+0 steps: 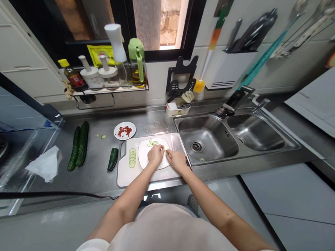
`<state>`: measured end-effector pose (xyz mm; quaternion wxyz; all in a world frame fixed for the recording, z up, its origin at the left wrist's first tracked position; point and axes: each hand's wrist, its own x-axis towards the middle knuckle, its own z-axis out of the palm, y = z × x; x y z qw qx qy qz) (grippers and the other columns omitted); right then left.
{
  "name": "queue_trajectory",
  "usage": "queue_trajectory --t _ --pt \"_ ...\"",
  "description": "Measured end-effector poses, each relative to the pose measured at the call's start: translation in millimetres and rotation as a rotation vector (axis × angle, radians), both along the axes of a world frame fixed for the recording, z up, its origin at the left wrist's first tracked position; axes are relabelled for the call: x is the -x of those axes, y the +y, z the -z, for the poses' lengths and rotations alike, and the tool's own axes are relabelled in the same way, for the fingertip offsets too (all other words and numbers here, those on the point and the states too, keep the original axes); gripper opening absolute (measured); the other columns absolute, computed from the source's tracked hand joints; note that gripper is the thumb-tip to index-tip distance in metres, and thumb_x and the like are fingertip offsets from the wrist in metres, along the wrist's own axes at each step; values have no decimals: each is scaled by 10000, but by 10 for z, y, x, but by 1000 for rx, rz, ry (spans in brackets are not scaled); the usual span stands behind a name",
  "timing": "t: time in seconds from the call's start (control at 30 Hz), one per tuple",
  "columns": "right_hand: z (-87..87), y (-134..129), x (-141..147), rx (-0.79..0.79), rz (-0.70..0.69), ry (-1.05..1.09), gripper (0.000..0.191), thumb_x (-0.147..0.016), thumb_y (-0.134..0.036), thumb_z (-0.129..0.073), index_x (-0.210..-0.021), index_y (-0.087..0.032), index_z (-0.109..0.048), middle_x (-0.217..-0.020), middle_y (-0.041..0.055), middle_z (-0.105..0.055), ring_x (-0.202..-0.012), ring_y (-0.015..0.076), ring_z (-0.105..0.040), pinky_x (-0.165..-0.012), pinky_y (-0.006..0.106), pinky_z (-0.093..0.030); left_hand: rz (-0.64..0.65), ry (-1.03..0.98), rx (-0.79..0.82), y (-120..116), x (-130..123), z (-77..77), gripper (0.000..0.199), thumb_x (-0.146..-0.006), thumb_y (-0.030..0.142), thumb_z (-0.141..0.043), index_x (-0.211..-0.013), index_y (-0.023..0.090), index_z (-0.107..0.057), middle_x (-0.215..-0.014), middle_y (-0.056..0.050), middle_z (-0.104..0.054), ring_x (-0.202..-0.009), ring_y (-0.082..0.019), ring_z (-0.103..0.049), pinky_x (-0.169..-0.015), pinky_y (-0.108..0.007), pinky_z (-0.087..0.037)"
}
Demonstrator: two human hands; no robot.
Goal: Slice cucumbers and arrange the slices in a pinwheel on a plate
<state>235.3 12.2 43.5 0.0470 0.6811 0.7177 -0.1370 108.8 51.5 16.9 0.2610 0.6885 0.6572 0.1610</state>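
Note:
My left hand (pixel 156 156) and my right hand (pixel 176 160) meet over a white plate (pixel 144 158), fingertips pinched together at its right side. A thin cucumber slice (pixel 164 149) shows between the fingertips, mostly hidden by them. More pale green slices (pixel 152 142) lie on the plate's far side. The plate rests on a cutting board (pixel 125 178), where an overlapping row of cucumber slices (pixel 132 158) runs along the left. By my right hand lies a knife (pixel 176 142), its dark handle partly covered.
A cut cucumber piece (pixel 113 159) and two whole cucumbers (pixel 81 144) lie left of the board. Behind it sits a small plate of chopped red pepper (pixel 125 130). A double sink (pixel 210 137) adjoins on the right. A bottle rack (pixel 110 90) hangs at the back.

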Motion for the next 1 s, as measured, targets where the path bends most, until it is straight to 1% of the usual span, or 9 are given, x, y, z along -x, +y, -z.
queue_trajectory --t 0.2,0.5,0.7,0.83,0.9,1.0 --pt "-43 10 4 22 -3 -4 392 -982 -387 -306 -1259 -280 -563 -1039 81 -698 -974 216 -634 -788 289 -401 6 11 -5 -17 5 -16 180 -883 301 -553 -1008 282 -681 -975 -16 -642 -909 -159 -597 -737 -250 -409" --pt "-19 -2 8 6 7 9 392 -983 -390 -316 -1270 -272 -554 -1040 87 -698 -976 212 -634 -792 284 -396 -7 6 8 -31 7 -20 190 -880 304 -550 -1016 276 -680 -977 -22 -643 -905 -161 -596 -738 -251 -409" --pt "-39 -17 -9 -24 79 63 435 -984 -421 -306 -1348 -262 -483 -1061 84 -695 -965 217 -638 -801 296 -404 -23 -65 -40 -76 58 -66 199 -873 324 -562 -1021 269 -682 -958 -15 -645 -901 -161 -595 -751 -248 -419" --pt "-60 -54 -19 -55 108 127 420 -974 -409 -338 -1308 -249 -537 -1028 69 -706 -964 214 -638 -786 280 -405 -39 -175 -108 -214 223 -116 205 -869 347 -564 -998 253 -693 -927 -10 -655 -846 -149 -600 -748 -245 -430" --pt "-57 -91 -17 -77 122 164 409 -967 -403 -355 -1274 -245 -573 -1000 62 -711 -947 210 -639 -762 268 -401 -63 -236 -151 -316 364 -125 206 -862 343 -566 -969 232 -703 -899 -19 -661 -820 -147 -602 -744 -247 -435" --pt "-30 -165 -12 -115 150 226 389 -956 -391 -378 -1232 -246 -611 -947 49 -717 -897 200 -641 -718 254 -389 -129 -293 -207 -477 650 -98 224 -852 344 -557 -945 213 -713 -864 -32 -668 -752 -150 -595 -715 -261 -440"
